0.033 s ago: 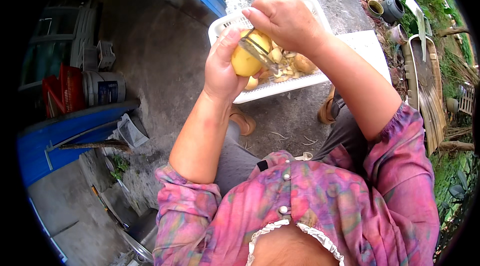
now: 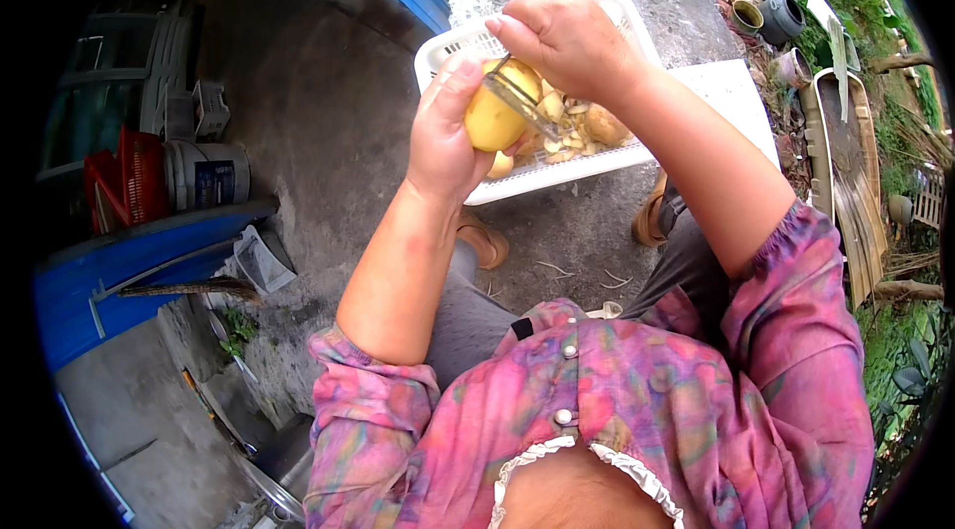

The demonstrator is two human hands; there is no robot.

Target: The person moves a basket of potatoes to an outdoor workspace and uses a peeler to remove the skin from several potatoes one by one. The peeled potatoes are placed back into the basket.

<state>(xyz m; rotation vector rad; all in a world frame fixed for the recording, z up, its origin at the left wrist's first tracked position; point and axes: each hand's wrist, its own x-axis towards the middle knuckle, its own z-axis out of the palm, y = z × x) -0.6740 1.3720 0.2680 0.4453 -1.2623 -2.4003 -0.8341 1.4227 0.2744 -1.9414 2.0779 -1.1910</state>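
Lying in the white basket (image 2: 559, 174): peelings (image 2: 569, 144), potatoes (image 2: 605, 124).

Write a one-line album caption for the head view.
Over a white basket, the left hand cradles a yellow potato while the right hand holds a peeler across it.

A white plastic basket (image 2: 567, 174) with slotted sides carries a brownish potato (image 2: 605, 125) at its right – pale peels (image 2: 565, 147) lie scattered beside it, and a yellow piece (image 2: 500, 167) sits near the front left. A flat white board (image 2: 734, 103) shows by the basket's right edge; whether it bears the basket is hidden. The grey concrete ground (image 2: 582, 255) carries brown shoes (image 2: 484, 242) – and thin dry twigs (image 2: 617, 282) between them.
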